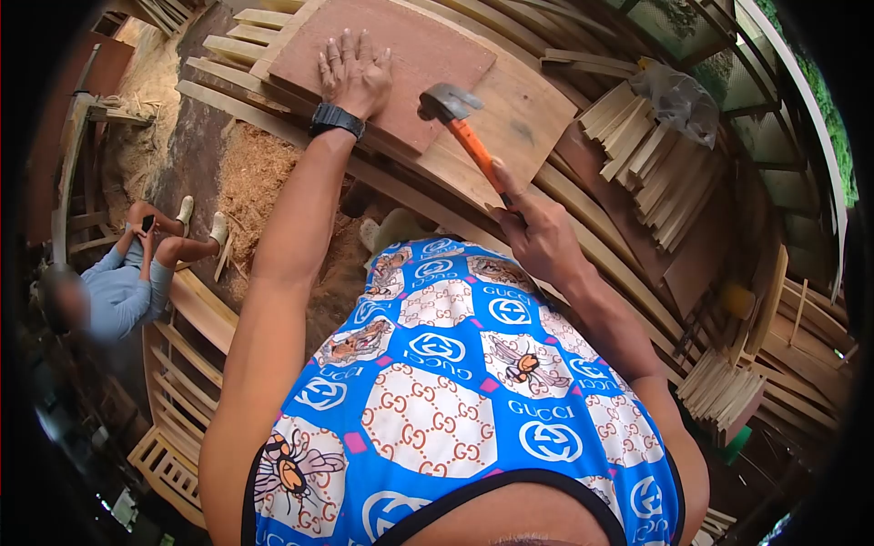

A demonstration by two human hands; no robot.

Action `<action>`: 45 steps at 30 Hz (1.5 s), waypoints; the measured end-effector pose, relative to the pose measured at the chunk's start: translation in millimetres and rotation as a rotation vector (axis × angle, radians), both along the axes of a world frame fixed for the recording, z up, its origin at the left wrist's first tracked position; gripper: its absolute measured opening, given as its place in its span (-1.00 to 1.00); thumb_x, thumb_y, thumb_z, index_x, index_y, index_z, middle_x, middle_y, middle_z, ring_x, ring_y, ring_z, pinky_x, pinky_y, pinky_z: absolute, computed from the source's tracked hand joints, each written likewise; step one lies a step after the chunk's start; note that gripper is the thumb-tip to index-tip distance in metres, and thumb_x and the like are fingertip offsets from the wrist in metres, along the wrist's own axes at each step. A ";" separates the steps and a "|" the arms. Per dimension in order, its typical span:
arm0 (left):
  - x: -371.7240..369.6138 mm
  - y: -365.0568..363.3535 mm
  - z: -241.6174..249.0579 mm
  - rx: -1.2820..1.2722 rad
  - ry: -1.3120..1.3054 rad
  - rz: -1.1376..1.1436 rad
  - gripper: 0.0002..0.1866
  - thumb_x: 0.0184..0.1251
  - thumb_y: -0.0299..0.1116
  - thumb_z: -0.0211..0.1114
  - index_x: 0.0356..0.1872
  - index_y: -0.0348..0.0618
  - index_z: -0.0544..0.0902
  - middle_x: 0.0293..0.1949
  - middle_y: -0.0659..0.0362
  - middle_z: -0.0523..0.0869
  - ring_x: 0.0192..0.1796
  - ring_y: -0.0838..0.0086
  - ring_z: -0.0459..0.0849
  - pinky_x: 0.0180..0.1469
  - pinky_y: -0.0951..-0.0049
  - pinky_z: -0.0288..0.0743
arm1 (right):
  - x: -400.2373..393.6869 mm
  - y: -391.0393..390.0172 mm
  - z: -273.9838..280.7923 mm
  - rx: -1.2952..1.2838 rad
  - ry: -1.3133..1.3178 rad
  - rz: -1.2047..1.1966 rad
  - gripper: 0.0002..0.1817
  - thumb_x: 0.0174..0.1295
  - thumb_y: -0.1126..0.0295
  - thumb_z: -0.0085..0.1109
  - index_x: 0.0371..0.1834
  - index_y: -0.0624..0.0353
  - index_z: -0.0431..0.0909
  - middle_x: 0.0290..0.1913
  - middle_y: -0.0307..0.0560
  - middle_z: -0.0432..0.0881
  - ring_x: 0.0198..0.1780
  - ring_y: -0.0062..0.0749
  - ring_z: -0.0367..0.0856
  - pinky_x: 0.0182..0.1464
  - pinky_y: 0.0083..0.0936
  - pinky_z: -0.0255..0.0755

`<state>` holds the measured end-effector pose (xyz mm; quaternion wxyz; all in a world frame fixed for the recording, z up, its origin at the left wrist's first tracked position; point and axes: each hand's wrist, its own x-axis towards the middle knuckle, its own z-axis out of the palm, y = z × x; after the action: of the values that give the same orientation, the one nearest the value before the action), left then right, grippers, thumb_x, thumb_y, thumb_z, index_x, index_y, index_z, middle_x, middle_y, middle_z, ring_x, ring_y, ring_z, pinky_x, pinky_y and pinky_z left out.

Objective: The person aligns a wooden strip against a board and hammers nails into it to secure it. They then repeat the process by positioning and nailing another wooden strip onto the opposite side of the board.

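Observation:
My left hand (356, 76) lies flat with fingers spread on a reddish-brown board (419, 68), a dark watch on its wrist. The board rests on a paler plywood sheet (523, 118), which lies across long wooden slats. Wrapped around the orange handle of a claw hammer (471, 144) is my right hand (539, 227), to the right of the board. The hammer's dark metal head is raised toward the board's right part and overlaps it in this view.
Stacked wood strips (651, 164) with a clear plastic bag (675, 102) on them lie at right. Sawdust (255, 173) covers the ground at left. A seated person (123, 282) holds a phone beside a slatted wooden piece (187, 364). More strips (719, 391) lie lower right.

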<state>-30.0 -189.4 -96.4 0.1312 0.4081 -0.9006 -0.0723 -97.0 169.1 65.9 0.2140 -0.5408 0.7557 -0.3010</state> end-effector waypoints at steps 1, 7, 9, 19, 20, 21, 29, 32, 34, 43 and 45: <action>-0.9 0.7 0.9 -0.020 -0.014 -0.011 -0.18 0.71 0.26 -0.24 0.76 -0.05 0.12 0.77 -0.09 0.01 0.79 -0.11 -0.11 0.77 -0.06 -0.38 | 1.6 -0.2 5.5 -0.018 -0.037 -0.022 -0.12 0.37 0.59 0.31 0.75 -0.15 0.23 -0.38 0.16 0.64 -0.41 -0.01 0.62 -0.26 -0.20 0.55; 5.0 10.0 11.5 -0.106 0.034 0.017 -0.23 0.71 0.23 -0.16 0.73 -0.02 0.20 0.75 -0.09 0.08 0.77 -0.11 -0.04 0.77 -0.09 -0.29 | 11.5 19.5 -21.4 -0.253 0.039 -0.049 -0.15 0.37 0.57 0.31 0.73 -0.09 0.25 -0.37 0.21 0.63 -0.39 0.02 0.65 -0.27 -0.15 0.51; 7.3 9.3 11.4 -0.106 0.042 0.014 -0.23 0.71 0.23 -0.16 0.72 -0.02 0.22 0.75 -0.09 0.09 0.77 -0.11 -0.01 0.76 -0.10 -0.27 | -0.1 13.0 -23.2 0.059 -0.004 -0.011 -0.16 0.38 0.52 0.31 0.73 -0.10 0.24 -0.32 0.20 0.67 -0.33 0.18 0.67 -0.24 -0.05 0.51; 4.0 5.8 6.8 -0.128 -0.012 0.019 -0.22 0.71 0.25 -0.17 0.73 0.00 0.21 0.75 -0.08 0.11 0.76 -0.12 0.00 0.76 -0.11 -0.28 | -1.5 5.1 -20.1 0.125 0.153 0.034 -0.17 0.39 0.54 0.29 0.73 -0.15 0.25 -0.33 0.15 0.67 -0.38 0.10 0.65 -0.27 0.00 0.51; 3.7 6.1 4.7 -0.129 -0.014 0.018 -0.22 0.71 0.25 -0.17 0.73 0.00 0.21 0.75 -0.08 0.11 0.76 -0.12 0.00 0.76 -0.11 -0.28 | -3.0 1.5 -16.9 0.075 0.098 0.020 -0.15 0.40 0.51 0.28 0.74 -0.20 0.22 -0.32 0.19 0.68 -0.35 0.15 0.67 -0.25 0.05 0.50; 3.9 9.3 1.7 -0.111 -0.043 0.006 -0.20 0.71 0.26 -0.18 0.74 -0.01 0.18 0.76 -0.08 0.08 0.77 -0.12 -0.03 0.76 -0.12 -0.30 | 2.0 7.5 -18.1 0.077 0.090 0.008 -0.15 0.40 0.51 0.28 0.74 -0.20 0.22 -0.32 0.19 0.68 -0.35 0.15 0.67 -0.25 0.05 0.50; -19.8 -1.4 18.5 0.067 -0.158 0.019 -0.07 0.64 0.41 -0.23 0.77 -0.04 0.03 0.78 -0.09 -0.07 0.79 -0.15 -0.17 0.74 -0.22 -0.45 | -8.9 7.8 -22.3 0.125 0.062 -0.063 -0.17 0.41 0.47 0.29 0.74 -0.24 0.22 -0.43 0.19 0.62 -0.38 0.19 0.63 -0.24 0.03 0.50; -42.5 -11.9 11.2 0.157 -0.055 0.003 0.00 0.60 0.49 -0.28 0.77 -0.07 0.01 0.79 -0.10 -0.14 0.78 -0.20 -0.19 0.72 -0.28 -0.45 | -13.3 20.5 -26.8 0.039 -0.021 -0.171 -0.17 0.40 0.47 0.34 0.73 -0.19 0.26 -0.43 0.17 0.61 -0.41 0.12 0.62 -0.25 -0.11 0.51; -41.6 -18.8 25.1 0.235 0.094 0.011 -0.07 0.62 0.43 -0.19 0.74 -0.06 0.15 0.77 -0.11 -0.03 0.77 -0.17 -0.10 0.73 -0.24 -0.32 | -10.9 32.0 -23.0 -0.015 -0.036 -0.198 -0.18 0.40 0.48 0.35 0.72 -0.16 0.28 -0.40 0.16 0.64 -0.40 0.09 0.63 -0.23 -0.14 0.53; -15.5 -63.6 50.6 0.290 0.335 -0.462 -0.84 0.21 -0.22 0.58 -0.23 0.01 0.90 0.28 0.05 0.74 0.47 0.07 0.52 0.48 0.04 0.40 | 7.9 70.4 -15.0 0.011 -0.147 -0.432 -0.19 0.42 0.48 0.35 0.72 -0.11 0.29 -0.27 0.17 0.78 -0.33 -0.04 0.77 -0.13 -0.30 0.61; -21.3 -45.0 52.4 0.186 0.257 -0.471 -0.84 0.20 -0.19 0.61 -0.27 0.04 0.89 0.29 0.09 0.72 0.48 0.08 0.48 0.54 -0.04 0.28 | 9.9 72.8 -15.3 0.006 -0.157 -0.472 -0.19 0.42 0.49 0.34 0.73 -0.11 0.28 -0.30 0.16 0.78 -0.35 -0.06 0.77 -0.14 -0.32 0.60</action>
<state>-51.3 -234.4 -44.0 0.1861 0.1855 -0.9360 -0.2342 -87.1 241.9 50.6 0.1972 -0.3235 0.8432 -0.3815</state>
